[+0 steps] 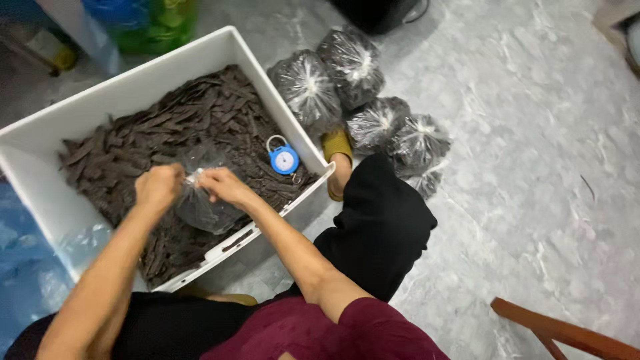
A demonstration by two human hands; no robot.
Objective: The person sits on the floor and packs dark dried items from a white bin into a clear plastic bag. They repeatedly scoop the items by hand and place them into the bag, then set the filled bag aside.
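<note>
Far left: blurred green and blue shapes (143, 23) at the top edge, too soft to identify. Near left: crumpled blue plastic (23, 260), cut off by the frame.

Left of centre: white plastic tub (40, 130), nearly full of dark brown strips (193, 113); near corner hidden behind the arms. Left hand (159, 187) closed into a loose fist around the neck of a clear plastic bag (203, 200), fingertips out of sight underneath. Right hand (225, 185) just beside it, fingers pinched together on the same gathered neck. Bag hanging over the strips near the tub's near rim, holding dark strips, though amount hard to judge through the glare. Further right inside the tub: small blue round dial scale (284, 160) with a metal loop, lying on the strips.

Right of the tub, on pale marbled floor (533, 133): cluster of tied, filled bags (353, 63), the nearest partly hidden behind a black-trousered knee (383, 220). Mustard sandal (337, 143) touching the tub's corner. Near right corner: reddish wooden piece (567, 333), possibly a chair leg, cut off.
</note>
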